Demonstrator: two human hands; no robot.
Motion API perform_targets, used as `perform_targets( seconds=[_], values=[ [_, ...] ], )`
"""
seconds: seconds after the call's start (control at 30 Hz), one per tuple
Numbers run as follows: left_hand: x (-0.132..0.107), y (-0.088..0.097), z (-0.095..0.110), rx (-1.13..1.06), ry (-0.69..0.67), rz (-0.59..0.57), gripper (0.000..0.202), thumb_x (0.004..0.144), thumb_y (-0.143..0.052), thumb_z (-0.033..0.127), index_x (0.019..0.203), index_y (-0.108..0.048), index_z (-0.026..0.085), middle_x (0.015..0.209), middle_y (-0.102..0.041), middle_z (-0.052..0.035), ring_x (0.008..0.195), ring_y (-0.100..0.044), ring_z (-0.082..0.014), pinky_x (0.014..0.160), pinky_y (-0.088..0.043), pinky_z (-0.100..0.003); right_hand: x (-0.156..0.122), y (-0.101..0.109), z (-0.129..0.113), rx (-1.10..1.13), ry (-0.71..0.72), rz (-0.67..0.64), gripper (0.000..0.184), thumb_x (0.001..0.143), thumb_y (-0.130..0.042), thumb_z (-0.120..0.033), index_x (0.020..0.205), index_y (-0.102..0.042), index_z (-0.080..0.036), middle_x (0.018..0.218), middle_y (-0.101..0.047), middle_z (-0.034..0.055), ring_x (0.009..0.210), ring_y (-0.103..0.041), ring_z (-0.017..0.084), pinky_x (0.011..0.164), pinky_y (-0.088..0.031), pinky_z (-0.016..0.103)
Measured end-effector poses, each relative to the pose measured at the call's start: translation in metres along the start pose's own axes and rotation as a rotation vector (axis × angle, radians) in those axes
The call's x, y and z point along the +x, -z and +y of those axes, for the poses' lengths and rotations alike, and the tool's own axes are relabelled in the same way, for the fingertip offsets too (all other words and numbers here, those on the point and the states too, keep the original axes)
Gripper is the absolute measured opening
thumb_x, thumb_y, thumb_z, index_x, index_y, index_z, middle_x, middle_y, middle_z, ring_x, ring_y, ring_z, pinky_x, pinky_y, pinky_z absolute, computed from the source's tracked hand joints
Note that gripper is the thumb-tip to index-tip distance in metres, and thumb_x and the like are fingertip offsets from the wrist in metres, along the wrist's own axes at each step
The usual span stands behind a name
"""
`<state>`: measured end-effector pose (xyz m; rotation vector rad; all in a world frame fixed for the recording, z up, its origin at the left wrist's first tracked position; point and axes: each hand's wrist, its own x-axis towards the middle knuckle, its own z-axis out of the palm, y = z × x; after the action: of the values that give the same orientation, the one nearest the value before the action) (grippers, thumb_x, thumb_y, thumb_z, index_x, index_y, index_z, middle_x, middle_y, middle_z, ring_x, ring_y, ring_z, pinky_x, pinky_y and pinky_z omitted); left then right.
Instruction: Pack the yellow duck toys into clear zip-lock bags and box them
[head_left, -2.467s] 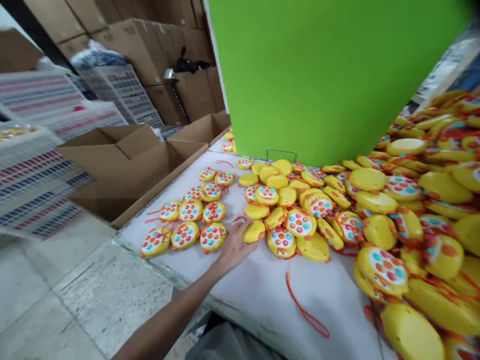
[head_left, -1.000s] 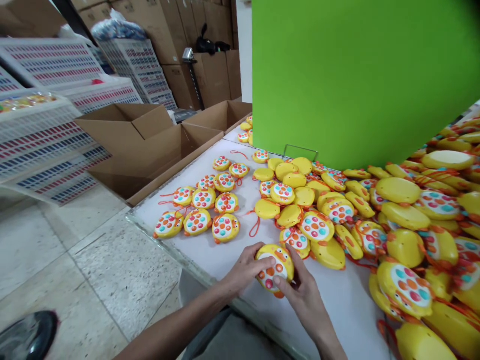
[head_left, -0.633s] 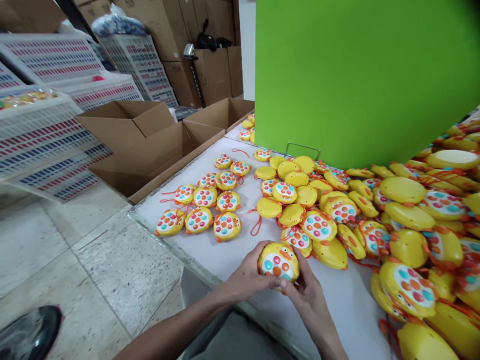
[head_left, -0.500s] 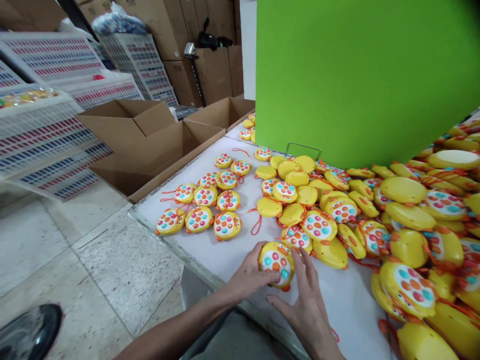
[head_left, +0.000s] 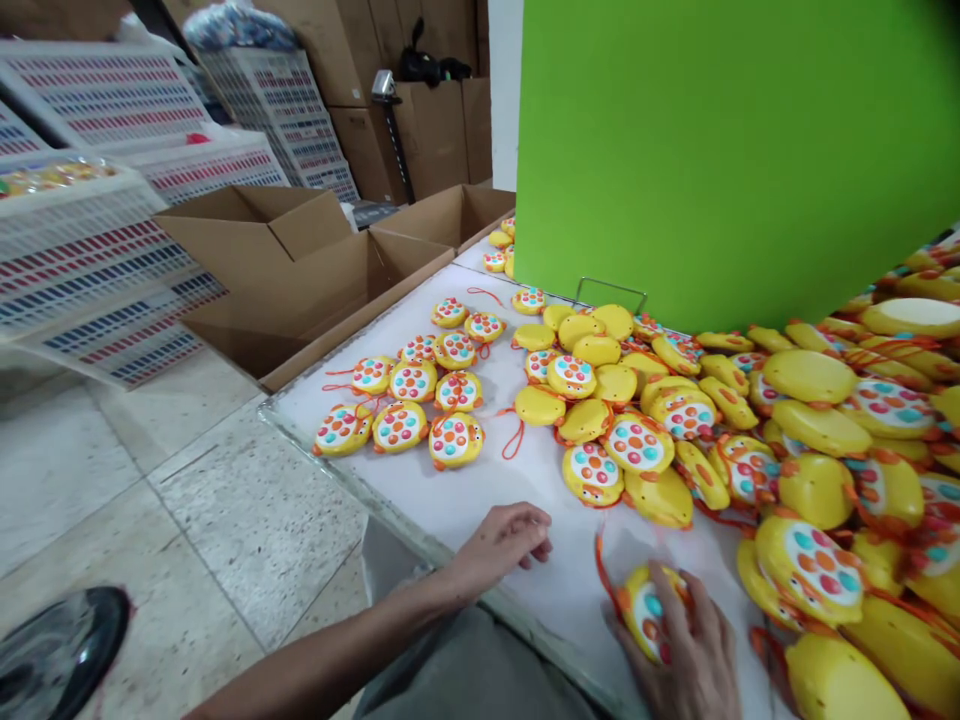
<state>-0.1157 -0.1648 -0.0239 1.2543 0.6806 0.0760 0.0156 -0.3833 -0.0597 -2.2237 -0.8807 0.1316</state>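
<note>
My right hand (head_left: 686,655) is closed over a yellow chick-shaped toy (head_left: 643,610) with coloured buttons, near the front edge of the white table (head_left: 480,500). Its orange cord (head_left: 602,565) trails up and to the left. My left hand (head_left: 502,540) rests on the table to the left with its fingers curled and nothing in it. Several toys lie face up in neat rows (head_left: 409,405) at the table's left. A large loose heap of the same toys (head_left: 795,420) fills the right side.
A green panel (head_left: 720,150) stands at the back of the table. Open cardboard boxes (head_left: 300,270) sit on the floor to the left, with white printed crates (head_left: 82,250) stacked beyond them. A dark object (head_left: 60,655) lies on the tiled floor at bottom left.
Both hands held one toy in front of me. My right hand has since carried it right toward the table's front edge, and my left hand has let go.
</note>
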Motion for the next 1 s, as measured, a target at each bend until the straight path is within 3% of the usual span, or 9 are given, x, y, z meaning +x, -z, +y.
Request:
perform_targets(
  seconds=[0.1, 0.17, 0.27, 0.37, 0.5, 0.7, 0.87, 1.0],
  values=[
    [0.0, -0.011, -0.008, -0.014, 0.03, -0.062, 0.038, 0.077, -0.058, 0.046, 0.093, -0.06, 0.012, 0.077, -0.064, -0.0072, 0.071, -0.059, -0.0165, 0.063, -0.043, -0.027, 0.003, -0.013, 0.002, -0.207, 0.082, -0.011, 0.068, 0.074, -0.049, -0.066, 0.123, -0.051, -0.019, 0.124, -0.045, 0.0178, 0.11, -0.043, 0.039, 0.09, -0.035, 0.058],
    [0.0, -0.022, -0.008, -0.063, 0.05, -0.081, 0.041, 0.077, -0.059, 0.048, 0.097, -0.059, 0.013, 0.085, -0.063, -0.0086, 0.078, -0.06, -0.018, 0.063, -0.044, -0.026, 0.009, -0.015, -0.009, -0.219, 0.101, -0.004, 0.078, 0.073, -0.048, -0.068, 0.132, -0.041, -0.017, 0.124, -0.044, 0.0192, 0.108, -0.045, 0.038, 0.087, -0.04, 0.055],
    [0.003, -0.037, -0.001, -0.178, 0.09, -0.15, 0.048, 0.077, -0.059, 0.051, 0.11, -0.055, 0.016, 0.098, -0.06, -0.01, 0.086, -0.06, -0.0205, 0.059, -0.046, -0.025, 0.019, -0.015, -0.04, -0.108, 0.099, 0.003, 0.092, 0.067, -0.061, -0.064, 0.139, -0.027, -0.018, 0.128, -0.042, 0.0192, 0.112, -0.042, 0.037, 0.088, -0.041, 0.052],
    [0.007, -0.045, 0.007, -0.254, 0.026, -0.187, 0.046, 0.076, -0.063, 0.047, 0.11, -0.056, 0.016, 0.096, -0.061, -0.0078, 0.086, -0.058, -0.0191, 0.066, -0.047, -0.025, 0.023, -0.02, -0.067, 0.122, 0.094, -0.059, 0.089, 0.068, -0.066, -0.053, 0.141, -0.023, -0.024, 0.135, -0.038, 0.0139, 0.122, -0.038, 0.033, 0.095, -0.038, 0.05],
    [0.01, -0.042, 0.008, -0.241, 0.011, -0.143, 0.045, 0.072, -0.068, 0.041, 0.108, -0.057, 0.015, 0.095, -0.062, -0.0067, 0.085, -0.058, -0.0197, 0.067, -0.048, -0.026, 0.014, -0.023, -0.068, 0.439, -0.131, -0.074, 0.078, 0.071, -0.064, -0.045, 0.138, -0.028, -0.025, 0.137, -0.04, 0.01, 0.122, -0.041, 0.029, 0.096, -0.039, 0.046],
    [0.013, -0.032, 0.002, -0.299, 0.047, -0.072, 0.044, 0.075, -0.066, 0.039, 0.111, -0.052, 0.018, 0.096, -0.062, -0.0063, 0.078, -0.059, -0.0175, 0.062, -0.049, -0.025, -0.001, -0.02, -0.06, 0.812, -0.51, -0.064, 0.06, 0.079, -0.054, -0.051, 0.128, -0.043, -0.02, 0.124, -0.055, 0.0131, 0.107, -0.055, 0.027, 0.085, -0.045, 0.041],
    [0.008, -0.034, 0.007, -0.253, -0.028, -0.127, 0.039, 0.079, -0.062, 0.036, 0.111, -0.053, 0.016, 0.102, -0.061, -0.008, 0.086, -0.058, -0.0185, 0.069, -0.048, -0.026, 0.009, -0.028, -0.078, 0.973, -0.586, -0.019, 0.053, 0.076, -0.061, -0.048, 0.118, -0.052, -0.018, 0.118, -0.06, 0.0099, 0.107, -0.055, 0.025, 0.085, -0.047, 0.035],
    [0.0, -0.031, 0.012, -0.199, -0.076, -0.19, 0.046, 0.075, -0.066, 0.035, 0.115, -0.051, 0.016, 0.103, -0.06, -0.0077, 0.092, -0.056, -0.0199, 0.075, -0.047, -0.027, 0.021, -0.03, -0.078, 0.943, -0.611, -0.08, 0.039, 0.074, -0.065, -0.046, 0.098, -0.059, -0.016, 0.09, -0.068, 0.0056, 0.083, -0.061, 0.021, 0.07, -0.051, 0.03]
  ],
)
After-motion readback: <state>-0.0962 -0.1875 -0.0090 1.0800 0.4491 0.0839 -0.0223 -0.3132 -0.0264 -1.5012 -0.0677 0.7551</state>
